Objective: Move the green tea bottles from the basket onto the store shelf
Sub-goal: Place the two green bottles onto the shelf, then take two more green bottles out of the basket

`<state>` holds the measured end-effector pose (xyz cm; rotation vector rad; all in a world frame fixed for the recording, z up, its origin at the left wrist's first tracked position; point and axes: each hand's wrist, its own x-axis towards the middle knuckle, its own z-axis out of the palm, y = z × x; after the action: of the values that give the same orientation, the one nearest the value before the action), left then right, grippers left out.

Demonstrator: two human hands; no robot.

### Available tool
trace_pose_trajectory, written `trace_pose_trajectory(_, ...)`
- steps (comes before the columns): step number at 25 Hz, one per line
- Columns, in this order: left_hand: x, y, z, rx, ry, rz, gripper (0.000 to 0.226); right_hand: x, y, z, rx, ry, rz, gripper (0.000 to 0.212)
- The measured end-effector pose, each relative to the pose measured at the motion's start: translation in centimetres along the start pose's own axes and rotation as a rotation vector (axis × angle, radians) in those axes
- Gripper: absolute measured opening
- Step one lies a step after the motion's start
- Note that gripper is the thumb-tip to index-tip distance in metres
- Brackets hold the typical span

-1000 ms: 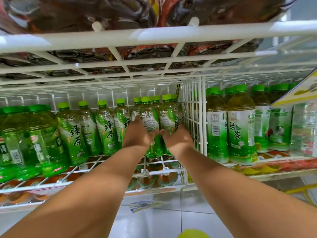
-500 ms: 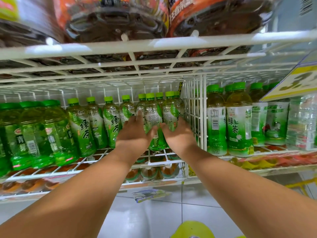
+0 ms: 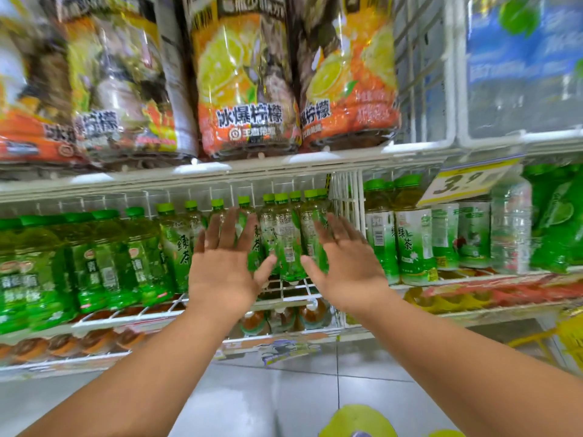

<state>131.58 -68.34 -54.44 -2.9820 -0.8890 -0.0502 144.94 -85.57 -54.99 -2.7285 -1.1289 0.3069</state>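
Observation:
Green tea bottles (image 3: 285, 238) with green caps stand in a row on the white wire shelf (image 3: 293, 290), packed against the wire divider (image 3: 348, 200). My left hand (image 3: 225, 266) is open, fingers spread, just in front of the bottles left of the centre ones. My right hand (image 3: 345, 266) is open too, to the right of the same bottles. Neither hand holds anything. A yellow-green shape (image 3: 358, 421) shows at the bottom edge; I cannot tell whether it is the basket.
Orange lemon-drink packs (image 3: 243, 86) fill the shelf above. More green bottles (image 3: 104, 260) stand to the left, and taller tea bottles (image 3: 410, 238) beyond the divider. A yellow price tag (image 3: 463, 181) hangs at right. Brown-liquid bottles (image 3: 284, 320) sit on the shelf below.
Both hands have let go of the bottles and drawn back with fingers spread. The view has tilted up, bringing the upper shelf into sight.

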Motion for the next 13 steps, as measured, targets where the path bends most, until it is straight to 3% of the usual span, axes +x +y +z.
trace_pose_trajectory(7, -4.3, 1.6, -4.3, 0.026, 0.087, 0.061, 0.084, -5.3, -1.1, -3.3, -0.037, 0.104, -0.039, 0.082)
trace_pose_trajectory(13, -7.9, 3.8, -12.4, -0.030, 0.096, 0.108, 0.083, -11.3, -3.3, -11.0, 0.001, 0.126, -0.029, 0.080)
